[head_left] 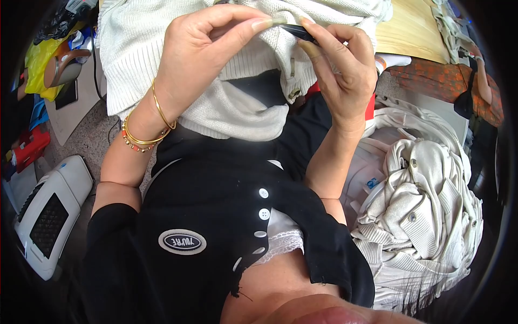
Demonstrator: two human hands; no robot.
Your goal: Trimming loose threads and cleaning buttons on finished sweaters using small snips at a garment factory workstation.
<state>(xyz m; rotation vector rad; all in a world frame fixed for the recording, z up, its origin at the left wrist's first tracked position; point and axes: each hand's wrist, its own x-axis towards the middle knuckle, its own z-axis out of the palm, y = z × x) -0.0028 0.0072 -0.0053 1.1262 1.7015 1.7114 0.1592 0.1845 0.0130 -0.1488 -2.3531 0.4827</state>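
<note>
A cream knitted cardigan [135, 59] with a ribbed band lies over the work surface and hangs down toward my lap. My left hand [210, 43], with gold and beaded bracelets at the wrist, pinches an edge of the knit between thumb and forefinger. Close beside it, my right hand [345, 70] grips a slim black tool [297, 32] between thumb and fingers, its tip pointing at the left fingertips. Fingers hide most of the tool, so its exact kind does not show. Below the right hand hangs a buttonhole strip [292, 70] of the cardigan.
Light knitted garments with buttons are heaped in a pile [415, 183] at my right. Behind it are a wooden tabletop [407, 29] and orange-patterned cloth [437, 83]. A white appliance [56, 216] stands at left, below a yellow bag [43, 62]. Another person's arm [482, 81] shows far right.
</note>
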